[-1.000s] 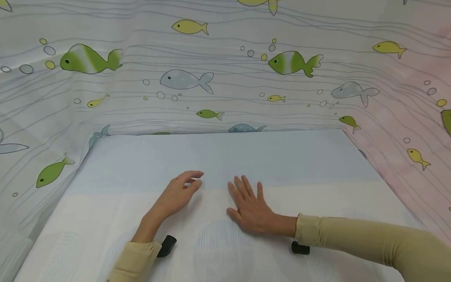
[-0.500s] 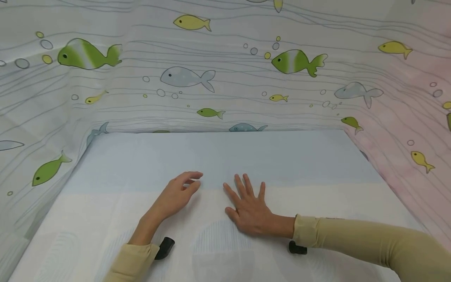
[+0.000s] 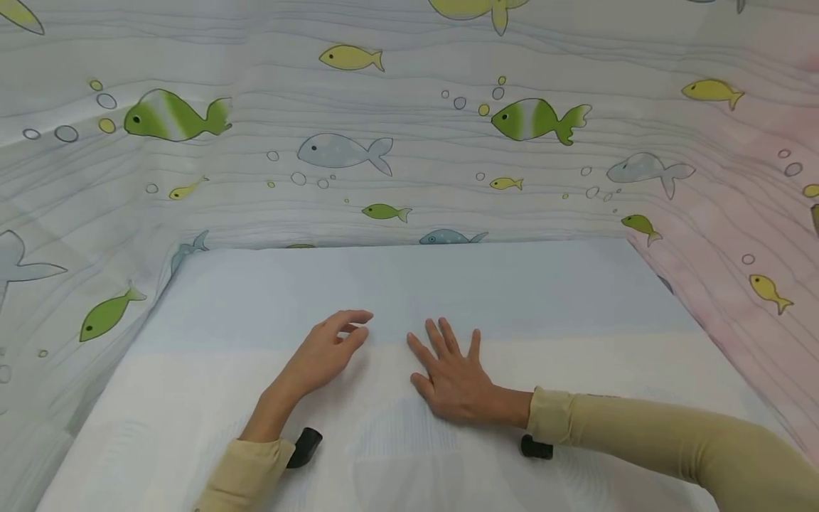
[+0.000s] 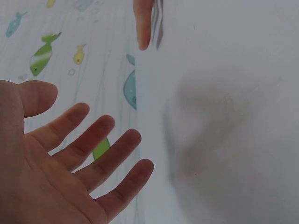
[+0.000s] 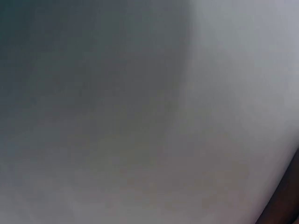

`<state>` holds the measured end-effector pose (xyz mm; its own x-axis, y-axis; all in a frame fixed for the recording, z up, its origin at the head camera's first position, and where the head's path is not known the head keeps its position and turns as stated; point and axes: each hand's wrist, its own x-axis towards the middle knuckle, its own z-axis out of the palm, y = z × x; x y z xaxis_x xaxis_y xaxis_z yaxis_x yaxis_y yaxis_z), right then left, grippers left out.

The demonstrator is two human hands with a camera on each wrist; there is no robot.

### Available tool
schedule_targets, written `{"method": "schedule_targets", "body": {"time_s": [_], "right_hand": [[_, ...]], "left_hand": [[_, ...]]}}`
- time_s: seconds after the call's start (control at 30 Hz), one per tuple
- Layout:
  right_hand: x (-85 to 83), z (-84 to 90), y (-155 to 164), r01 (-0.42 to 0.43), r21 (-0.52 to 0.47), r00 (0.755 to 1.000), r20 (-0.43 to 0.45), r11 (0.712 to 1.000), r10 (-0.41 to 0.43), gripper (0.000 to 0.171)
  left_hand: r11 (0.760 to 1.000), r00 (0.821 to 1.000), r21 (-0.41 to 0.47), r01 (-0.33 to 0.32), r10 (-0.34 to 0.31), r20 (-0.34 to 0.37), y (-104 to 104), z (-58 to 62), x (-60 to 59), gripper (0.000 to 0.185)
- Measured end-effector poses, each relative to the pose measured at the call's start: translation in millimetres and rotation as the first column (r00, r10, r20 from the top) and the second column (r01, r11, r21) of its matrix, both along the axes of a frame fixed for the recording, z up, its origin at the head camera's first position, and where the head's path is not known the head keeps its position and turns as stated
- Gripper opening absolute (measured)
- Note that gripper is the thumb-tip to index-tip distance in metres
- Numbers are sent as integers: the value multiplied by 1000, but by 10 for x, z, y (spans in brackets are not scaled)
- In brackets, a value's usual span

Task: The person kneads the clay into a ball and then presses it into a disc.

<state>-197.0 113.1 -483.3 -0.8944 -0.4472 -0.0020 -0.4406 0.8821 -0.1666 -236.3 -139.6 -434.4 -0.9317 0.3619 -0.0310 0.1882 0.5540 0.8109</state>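
In the head view, my left hand (image 3: pixel 325 352) hovers over the cloth-covered table (image 3: pixel 550 284), its fingers loosely bent and nothing in them. A shadow lies on the cloth beneath it. To its right, my right hand (image 3: pixel 457 384) rests palm down on the cloth with its fingers spread. A gap of bare cloth separates the two hands. The left wrist view has the left hand (image 4: pixel 79 172) with its palm and relaxed fingers showing, and a finger of the right hand (image 4: pixel 144 23) at the top. Blurred, pale surface fills the right wrist view, with a dark strip at lower right.
Behind the table and along both sides hangs a fish-printed fabric (image 3: pixel 435 192), pinkish on the right. A black wrist piece (image 3: pixel 305 448) sticks out by the left cuff, and another black piece (image 3: pixel 536 447) shows under the right sleeve. The table's far edge (image 3: pixel 409 246) meets the fabric.
The right hand's fingers have spread wider since a second ago, staying on the cloth. The left hand keeps its place and shape. The head view has shifted slightly.
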Motion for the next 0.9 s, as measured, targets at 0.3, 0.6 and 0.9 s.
{"method": "schedule_targets", "body": {"time_s": [0.3, 0.6, 0.9], "right_hand": [[-128, -141, -45, -26, -67, 999, 44, 997, 29, 68], [-180, -155, -150, -16, -60, 997, 74, 998, 21, 73], [-289, -148, -210, 0, -102, 993, 119, 995, 13, 73]], "left_hand": [[1000, 999, -8, 7, -7, -32, -77, -46, -92, 40], [1000, 999, -25, -7, 6, -48, -130, -78, -133, 40], [999, 998, -31, -18, 16, -68, -188, -61, -186, 39]]}}
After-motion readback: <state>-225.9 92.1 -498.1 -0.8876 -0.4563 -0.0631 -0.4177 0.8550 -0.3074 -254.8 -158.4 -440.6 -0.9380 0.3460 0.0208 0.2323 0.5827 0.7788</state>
